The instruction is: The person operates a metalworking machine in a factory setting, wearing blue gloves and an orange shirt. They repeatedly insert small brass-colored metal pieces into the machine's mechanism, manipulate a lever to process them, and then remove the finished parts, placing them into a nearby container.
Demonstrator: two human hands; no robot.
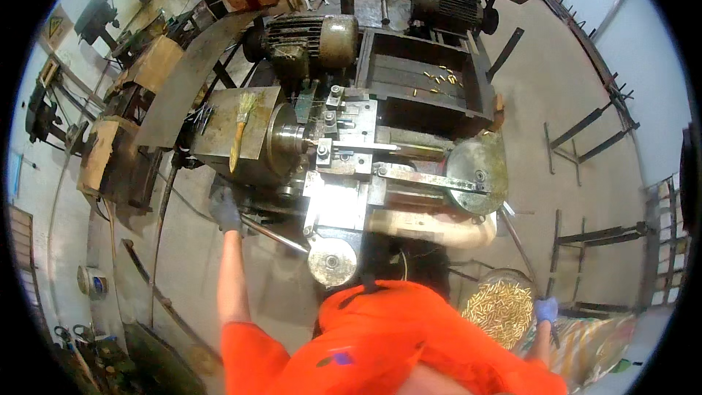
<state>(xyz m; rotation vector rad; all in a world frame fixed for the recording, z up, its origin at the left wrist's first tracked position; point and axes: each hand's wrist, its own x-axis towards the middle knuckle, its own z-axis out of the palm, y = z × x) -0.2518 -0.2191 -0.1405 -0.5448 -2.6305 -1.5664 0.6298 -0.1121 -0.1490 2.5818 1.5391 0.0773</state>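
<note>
Left hand (225, 210) in dark glove, fingers curled shut around metal lever (274, 234) at front of lathe (333, 150). Right hand (545, 311) in blue glove, fingers closed on thin rod (519, 245), just beside bucket of small brass pieces (499, 309). Paintbrush (240, 132) lies on lathe top.

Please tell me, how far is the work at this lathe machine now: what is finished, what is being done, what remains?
Done: many small brass pieces fill a round container, and a few more lie in the dark tray behind the lathe. In hand: the gloved left hand grips a lever at the machine; the gloved right hand holds a thin rod beside the container. How much remains cannot be seen.
</note>
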